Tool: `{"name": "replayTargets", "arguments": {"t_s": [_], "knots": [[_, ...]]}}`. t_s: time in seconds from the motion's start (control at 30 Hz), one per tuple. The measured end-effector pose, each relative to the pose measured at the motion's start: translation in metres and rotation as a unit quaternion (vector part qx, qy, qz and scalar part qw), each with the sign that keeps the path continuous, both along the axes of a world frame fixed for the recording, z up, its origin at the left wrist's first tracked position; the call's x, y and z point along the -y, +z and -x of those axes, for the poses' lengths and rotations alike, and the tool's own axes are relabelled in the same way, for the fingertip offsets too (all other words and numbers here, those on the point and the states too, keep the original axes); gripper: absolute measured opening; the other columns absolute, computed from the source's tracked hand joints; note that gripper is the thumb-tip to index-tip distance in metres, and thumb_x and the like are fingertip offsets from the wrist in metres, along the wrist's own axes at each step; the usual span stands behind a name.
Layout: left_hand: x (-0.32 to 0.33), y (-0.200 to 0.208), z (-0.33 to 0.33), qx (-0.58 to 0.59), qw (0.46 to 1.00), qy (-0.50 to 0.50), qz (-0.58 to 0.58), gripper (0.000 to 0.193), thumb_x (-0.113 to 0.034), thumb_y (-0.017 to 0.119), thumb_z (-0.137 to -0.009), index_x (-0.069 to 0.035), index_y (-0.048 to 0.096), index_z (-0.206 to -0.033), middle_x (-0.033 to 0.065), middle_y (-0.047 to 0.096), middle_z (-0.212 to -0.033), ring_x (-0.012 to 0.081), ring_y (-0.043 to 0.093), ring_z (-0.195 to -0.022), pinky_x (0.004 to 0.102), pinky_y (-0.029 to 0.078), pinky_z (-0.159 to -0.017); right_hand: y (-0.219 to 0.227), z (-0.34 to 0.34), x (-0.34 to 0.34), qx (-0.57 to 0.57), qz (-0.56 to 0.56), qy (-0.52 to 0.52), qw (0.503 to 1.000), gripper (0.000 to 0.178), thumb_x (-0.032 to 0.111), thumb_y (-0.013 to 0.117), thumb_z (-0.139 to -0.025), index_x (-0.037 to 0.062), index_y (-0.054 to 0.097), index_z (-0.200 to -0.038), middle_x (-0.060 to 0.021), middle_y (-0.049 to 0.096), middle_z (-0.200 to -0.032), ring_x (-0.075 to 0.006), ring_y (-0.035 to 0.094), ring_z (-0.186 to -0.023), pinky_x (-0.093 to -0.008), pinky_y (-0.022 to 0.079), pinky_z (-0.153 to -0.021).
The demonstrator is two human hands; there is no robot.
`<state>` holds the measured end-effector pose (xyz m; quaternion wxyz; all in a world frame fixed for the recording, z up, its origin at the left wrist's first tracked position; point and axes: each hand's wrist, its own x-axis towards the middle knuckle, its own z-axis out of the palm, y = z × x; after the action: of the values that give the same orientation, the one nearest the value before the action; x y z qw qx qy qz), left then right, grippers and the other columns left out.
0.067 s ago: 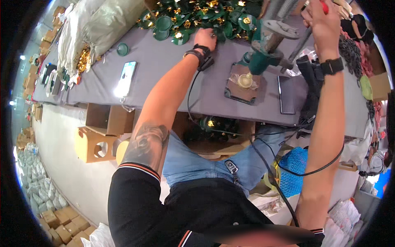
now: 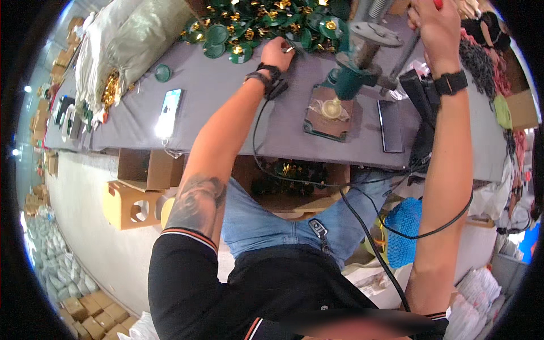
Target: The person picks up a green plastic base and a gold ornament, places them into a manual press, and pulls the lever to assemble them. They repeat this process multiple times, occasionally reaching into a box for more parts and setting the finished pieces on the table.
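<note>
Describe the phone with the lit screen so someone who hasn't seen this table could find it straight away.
Start at the long grey table. On its left half, left of the left hand, a slim phone lies flat and alone. Its screen glows bright white, unlike the dark flat slab on the right by the green press.

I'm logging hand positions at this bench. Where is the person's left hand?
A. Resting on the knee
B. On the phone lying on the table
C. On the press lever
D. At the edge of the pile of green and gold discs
D: the left hand reaches the near edge of the pile of green and gold discs on the grey table, while the right hand is raised by the green press.
</note>
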<state>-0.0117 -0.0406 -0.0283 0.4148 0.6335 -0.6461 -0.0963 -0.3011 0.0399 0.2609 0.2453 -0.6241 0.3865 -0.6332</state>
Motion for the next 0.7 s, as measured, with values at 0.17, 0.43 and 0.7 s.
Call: {"name": "replayTargets", "arguments": {"t_s": [0.17,0.43,0.7], "knots": [[-0.067,0.024,0.017,-0.099,0.992,-0.071,-0.018,0.018,-0.012,0.074,-0.084,-0.001,0.068,-0.096,0.009,0.073,-0.085,0.0175,0.07,-0.077,0.0328,0.055,-0.073,0.001,0.0,-0.002,-0.012,-0.007,-0.044,0.999,0.018,0.024,0.061,-0.103,0.0122,0.055,-0.092,0.0052,0.045,-0.064,-0.0058,0.042,-0.047,-0.0249,0.034,-0.042],[-0.158,0.067,0.065,-0.03,0.965,-0.257,-0.031,0.028,-0.005,0.073,-0.077,0.0,0.07,-0.105,0.0122,0.072,-0.087,0.0201,0.07,-0.077,0.0334,0.056,-0.073,-0.004,-0.002,0.011,0.015,0.02,0.016,1.0,0.014,0.022,0.062,-0.103,0.012,0.056,-0.094,0.0068,0.044,-0.065,-0.004,0.04,-0.048,-0.0239,0.031,-0.042],[-0.156,0.07,0.066,0.009,0.948,-0.299,-0.112,0.03,-0.009,0.075,-0.075,0.0,0.07,-0.103,0.0212,0.069,-0.084,0.0343,0.069,-0.076,0.0389,0.055,-0.072,-0.006,0.002,0.015,0.048,0.013,0.014,0.999,0.009,0.019,0.063,-0.102,0.0106,0.06,-0.1,0.0059,0.047,-0.065,-0.0056,0.041,-0.045,-0.0247,0.032,-0.041]]}}
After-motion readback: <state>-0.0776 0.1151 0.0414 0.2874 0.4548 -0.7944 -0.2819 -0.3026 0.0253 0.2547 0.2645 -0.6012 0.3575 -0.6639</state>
